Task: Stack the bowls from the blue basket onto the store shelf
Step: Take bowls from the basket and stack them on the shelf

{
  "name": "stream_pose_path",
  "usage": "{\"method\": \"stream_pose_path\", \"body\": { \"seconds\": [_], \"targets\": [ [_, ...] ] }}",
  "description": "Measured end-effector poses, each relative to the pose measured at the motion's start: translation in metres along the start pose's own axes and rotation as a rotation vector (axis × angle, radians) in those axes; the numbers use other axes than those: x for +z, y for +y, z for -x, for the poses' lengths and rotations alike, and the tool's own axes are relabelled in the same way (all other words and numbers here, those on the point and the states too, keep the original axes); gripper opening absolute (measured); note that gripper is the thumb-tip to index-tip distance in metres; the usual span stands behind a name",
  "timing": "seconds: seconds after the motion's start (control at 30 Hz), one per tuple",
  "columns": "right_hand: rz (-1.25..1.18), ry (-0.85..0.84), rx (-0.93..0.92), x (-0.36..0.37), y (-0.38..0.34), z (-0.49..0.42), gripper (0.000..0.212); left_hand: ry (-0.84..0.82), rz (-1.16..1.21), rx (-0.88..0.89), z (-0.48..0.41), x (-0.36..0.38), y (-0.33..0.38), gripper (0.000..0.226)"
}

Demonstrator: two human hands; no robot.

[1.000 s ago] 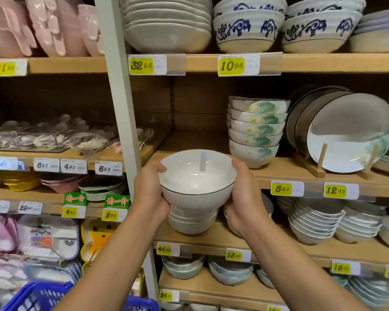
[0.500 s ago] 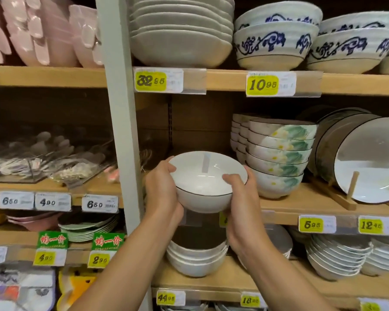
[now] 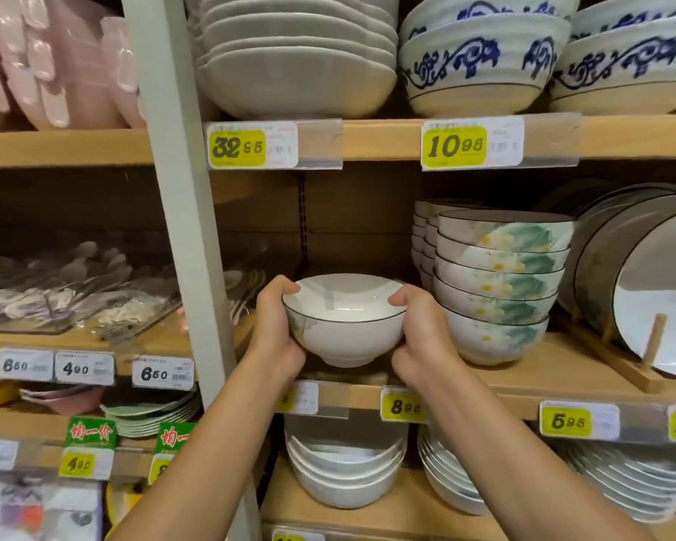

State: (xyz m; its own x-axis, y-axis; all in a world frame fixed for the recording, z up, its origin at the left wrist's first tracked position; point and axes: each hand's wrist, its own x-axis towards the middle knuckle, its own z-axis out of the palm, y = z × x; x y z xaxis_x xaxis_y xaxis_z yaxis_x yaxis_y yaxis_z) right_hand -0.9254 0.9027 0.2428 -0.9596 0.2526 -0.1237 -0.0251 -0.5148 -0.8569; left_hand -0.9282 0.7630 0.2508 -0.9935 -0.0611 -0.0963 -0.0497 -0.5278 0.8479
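White china with a thin dark line at the rim: the bowl [image 3: 344,329] we carry has come up within the last second. It was in front of the lower board, over the white bowls [image 3: 344,474] stored there. Now it sits at the level of the middle shelf [image 3: 523,369], in the open space just left of the stack of flowered bowls [image 3: 500,283]. Its foot is at the front of the board, above the price tag [image 3: 402,406]; we cannot tell whether it already rests on the wood or hangs just clear of it.

Our left hand [image 3: 278,329] and right hand [image 3: 422,333] grip it from opposite sides. The fingers [image 3: 285,287] curl around the wall, with the thumbs hooked over the rim. The right hand is close to the flowered stack, perhaps touching it.

We judge that the lift is done and the placing is under way. This spot holds no matching bowl yet, so this one would start a new pile, and the basket is out of view.

The bowl stands upright, mouth up and foot down, tipped a little towards us so that the inside and a pale strip [image 3: 330,296] stuck there show. Being round, it has no long side. Its axis runs almost vertically, and it is widest across the rim.
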Motion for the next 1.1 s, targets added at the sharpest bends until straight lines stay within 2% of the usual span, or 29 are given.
{"method": "stream_pose_path", "body": {
  "seconds": [0.17, 0.27, 0.33, 0.4, 0.5, 0.63, 0.73, 0.9, 1.1],
  "targets": [
    [0.006, -0.069, 0.105, 0.0, -0.007, -0.018, 0.034, 0.136, 0.038, 0.018, -0.008, 0.002, -0.011, 0.03],
    [0.043, -0.087, 0.019, 0.0, 0.003, -0.022, 0.03, 0.203, 0.07, 0.085, -0.009, 0.009, -0.013, 0.023],
    [0.1, -0.106, -0.05, 0.001, 0.013, -0.022, 0.04, 0.225, 0.047, 0.14, -0.009, 0.012, -0.017, 0.025],
    [0.134, -0.086, -0.088, 0.007, 0.017, -0.023, 0.045, 0.206, -0.011, 0.174, -0.008, 0.013, -0.021, 0.033],
    [0.049, 0.007, -0.031, 0.015, 0.006, -0.031, 0.046, 0.178, -0.123, 0.181, -0.008, 0.011, -0.021, 0.046],
    [0.006, -0.024, 0.008, 0.012, -0.005, -0.041, 0.049, 0.219, -0.132, 0.115, -0.015, 0.004, -0.011, 0.022],
    [0.03, -0.031, 0.018, 0.012, -0.002, -0.044, 0.051, 0.218, -0.118, 0.086, -0.019, 0.002, -0.013, 0.015],
    [0.076, -0.032, 0.03, 0.011, 0.005, -0.049, 0.054, 0.217, -0.114, 0.075, -0.027, -0.001, -0.015, 0.029],
    [0.047, -0.024, 0.044, 0.007, 0.011, -0.052, 0.042, 0.182, -0.214, 0.116, -0.032, -0.007, -0.024, 0.036]
  ]
}}
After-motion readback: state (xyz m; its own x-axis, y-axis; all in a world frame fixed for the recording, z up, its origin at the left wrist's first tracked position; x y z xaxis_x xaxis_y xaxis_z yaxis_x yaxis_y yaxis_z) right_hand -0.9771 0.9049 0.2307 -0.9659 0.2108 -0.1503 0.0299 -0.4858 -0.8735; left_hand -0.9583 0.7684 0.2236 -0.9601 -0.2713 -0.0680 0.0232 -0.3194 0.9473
